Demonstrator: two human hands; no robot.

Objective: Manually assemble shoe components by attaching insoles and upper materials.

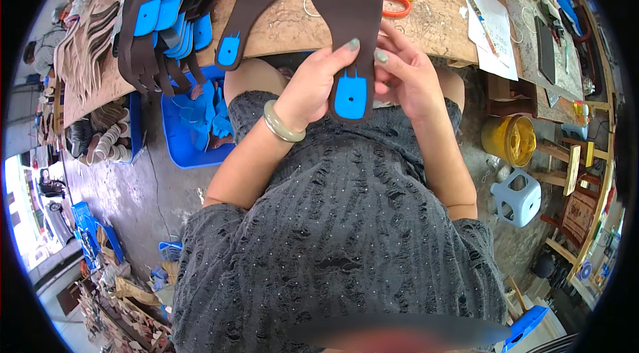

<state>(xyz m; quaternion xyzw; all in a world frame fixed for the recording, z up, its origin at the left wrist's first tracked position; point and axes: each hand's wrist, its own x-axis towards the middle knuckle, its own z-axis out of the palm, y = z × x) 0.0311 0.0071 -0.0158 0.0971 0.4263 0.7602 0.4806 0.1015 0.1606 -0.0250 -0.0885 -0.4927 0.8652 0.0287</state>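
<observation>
In front of my lap I hold a dark brown insole-shaped piece [343, 3], its wide end lying over the workbench and its narrow heel end toward me. A bright blue patch [351, 97] with a small dark hole sits on that heel. My left hand [313, 87], below a pale bangle, is closed on the left edge, thumb on top. My right hand [413, 77] is at the right edge, its fingers curled there and partly hidden behind the piece. A second brown insole [259, 0] with a blue heel patch lies to the left on the bench.
Stacked brown insoles with blue patches [158, 15] hang over the wooden bench's [432, 33] left edge. Orange-handled scissors [397, 3] and white paper [492, 40] lie to the right. Below are a blue bin [174, 143] of blue scraps, a yellow bucket [496, 140] and a stool [526, 203].
</observation>
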